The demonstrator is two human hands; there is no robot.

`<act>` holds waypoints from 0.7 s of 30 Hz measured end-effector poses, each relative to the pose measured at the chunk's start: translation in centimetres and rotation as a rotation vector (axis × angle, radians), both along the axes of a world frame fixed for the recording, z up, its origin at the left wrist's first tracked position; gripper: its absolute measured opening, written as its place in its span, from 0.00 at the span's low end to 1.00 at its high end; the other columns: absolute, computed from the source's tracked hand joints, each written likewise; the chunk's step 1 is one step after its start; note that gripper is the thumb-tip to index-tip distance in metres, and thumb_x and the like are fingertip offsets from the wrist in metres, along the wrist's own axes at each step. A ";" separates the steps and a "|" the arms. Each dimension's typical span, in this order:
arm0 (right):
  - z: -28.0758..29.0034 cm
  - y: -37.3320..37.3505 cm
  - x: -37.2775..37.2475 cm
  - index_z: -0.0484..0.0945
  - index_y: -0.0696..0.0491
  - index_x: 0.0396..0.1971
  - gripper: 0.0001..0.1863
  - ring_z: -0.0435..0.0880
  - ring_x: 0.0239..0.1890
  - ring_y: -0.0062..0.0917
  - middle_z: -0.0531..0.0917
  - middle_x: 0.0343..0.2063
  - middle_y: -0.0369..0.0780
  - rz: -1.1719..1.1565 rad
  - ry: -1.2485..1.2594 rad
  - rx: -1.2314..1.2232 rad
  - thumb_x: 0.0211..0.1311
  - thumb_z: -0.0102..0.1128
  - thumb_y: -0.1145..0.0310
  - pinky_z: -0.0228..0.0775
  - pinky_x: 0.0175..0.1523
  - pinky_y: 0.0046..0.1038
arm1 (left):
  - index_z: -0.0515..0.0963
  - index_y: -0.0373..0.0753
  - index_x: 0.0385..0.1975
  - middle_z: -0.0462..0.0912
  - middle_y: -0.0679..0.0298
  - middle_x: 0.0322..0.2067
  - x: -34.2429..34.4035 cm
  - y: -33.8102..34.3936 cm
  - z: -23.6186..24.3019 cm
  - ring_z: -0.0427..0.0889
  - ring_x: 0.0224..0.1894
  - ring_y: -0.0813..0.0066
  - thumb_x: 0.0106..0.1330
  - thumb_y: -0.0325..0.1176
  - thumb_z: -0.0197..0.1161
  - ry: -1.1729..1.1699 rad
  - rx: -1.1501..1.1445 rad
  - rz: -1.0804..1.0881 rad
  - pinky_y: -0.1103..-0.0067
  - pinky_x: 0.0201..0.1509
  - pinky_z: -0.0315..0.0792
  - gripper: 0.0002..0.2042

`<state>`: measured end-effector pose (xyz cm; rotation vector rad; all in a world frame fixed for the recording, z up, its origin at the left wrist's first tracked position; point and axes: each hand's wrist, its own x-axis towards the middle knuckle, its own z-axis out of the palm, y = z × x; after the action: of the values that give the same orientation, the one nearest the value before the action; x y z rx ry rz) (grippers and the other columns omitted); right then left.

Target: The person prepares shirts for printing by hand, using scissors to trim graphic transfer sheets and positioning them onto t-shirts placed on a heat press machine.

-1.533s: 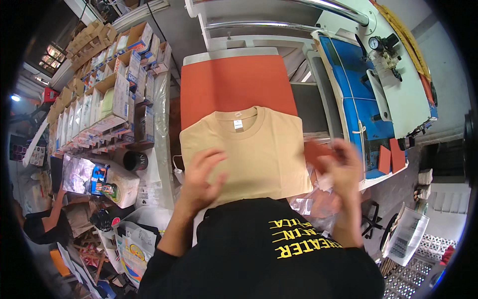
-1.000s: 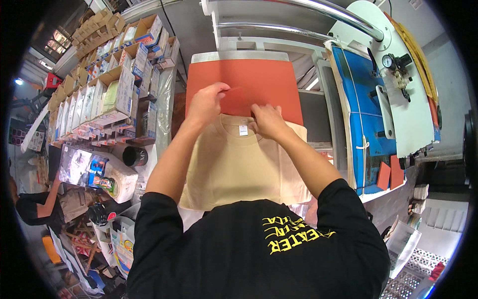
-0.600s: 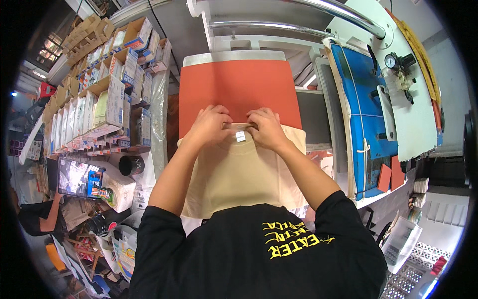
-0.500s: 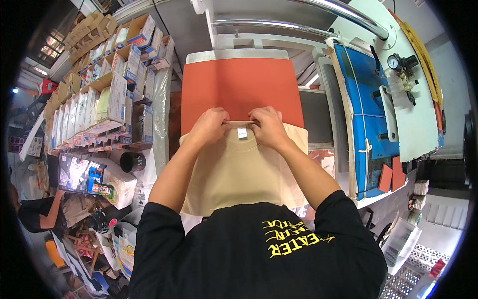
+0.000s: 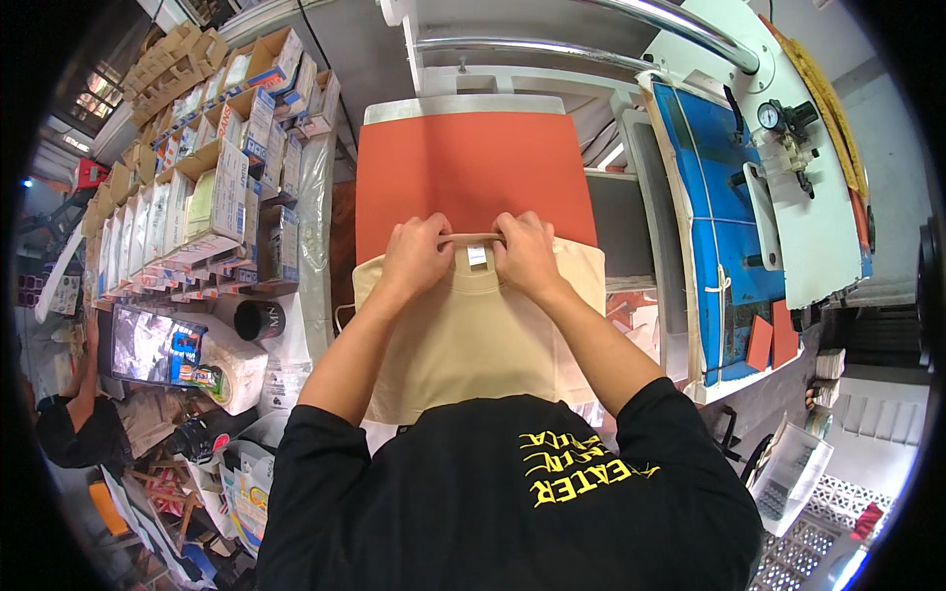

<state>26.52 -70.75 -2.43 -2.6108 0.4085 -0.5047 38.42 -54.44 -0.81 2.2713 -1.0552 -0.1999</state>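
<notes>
A cream T-shirt lies with its neck end over the near part of an orange-red press pad. My left hand pinches the left side of the collar, fingers curled around its edge. On the right side of the collar, my right hand grips the fabric the same way. Between the two hands the neckline is drawn fairly straight, and a small white label shows inside it. The lower end of the shirt is hidden by my torso.
Open cardboard boxes of packets are stacked at left, above a tablet and a dark mug. Chrome rails cross behind the pad. A blue panel and a pressure gauge stand at right. Another person's arm shows far left.
Both hands still grip the collar, nearly unmoved. The whole view has shifted slightly. At far left, the other person's arm has moved upward beside the tablet.
</notes>
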 end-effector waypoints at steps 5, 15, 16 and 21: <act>1.0 1.7 -1.2 0.79 0.55 0.31 0.12 0.75 0.47 0.37 0.79 0.39 0.41 -0.052 -0.199 -0.147 0.51 0.70 0.65 0.60 0.55 0.42 | 0.78 0.39 0.39 0.81 0.59 0.44 -1.0 1.1 -2.5 0.76 0.50 0.58 0.49 0.33 0.73 -0.236 -0.094 -0.123 0.62 0.55 0.67 0.17; -0.1 4.0 -4.6 0.79 0.59 0.41 0.18 0.72 0.59 0.39 0.77 0.54 0.46 0.230 0.011 -0.107 0.54 0.66 0.62 0.61 0.62 0.44 | 0.74 0.41 0.57 0.74 0.59 0.57 -3.8 2.8 0.3 0.67 0.64 0.57 0.38 0.39 0.80 -0.113 0.189 -0.162 0.62 0.65 0.61 0.39; -0.4 4.5 -4.5 0.78 0.60 0.44 0.20 0.72 0.60 0.40 0.76 0.54 0.47 0.259 -0.045 -0.138 0.55 0.65 0.63 0.62 0.62 0.44 | 0.74 0.41 0.57 0.74 0.59 0.57 -3.8 2.7 0.4 0.67 0.64 0.57 0.38 0.39 0.80 -0.099 0.208 -0.158 0.62 0.65 0.61 0.40; -3.1 5.0 -4.5 0.74 0.58 0.54 0.26 0.70 0.64 0.42 0.73 0.60 0.50 0.128 -0.049 -0.146 0.54 0.62 0.65 0.61 0.64 0.47 | 0.74 0.41 0.58 0.74 0.55 0.56 -3.4 0.8 -1.3 0.69 0.61 0.53 0.36 0.37 0.80 -0.097 0.084 -0.213 0.60 0.64 0.64 0.41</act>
<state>22.07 -65.79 -5.50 -2.7360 0.1937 -0.5737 35.00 -53.63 -2.13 2.2601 -1.3643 -0.2273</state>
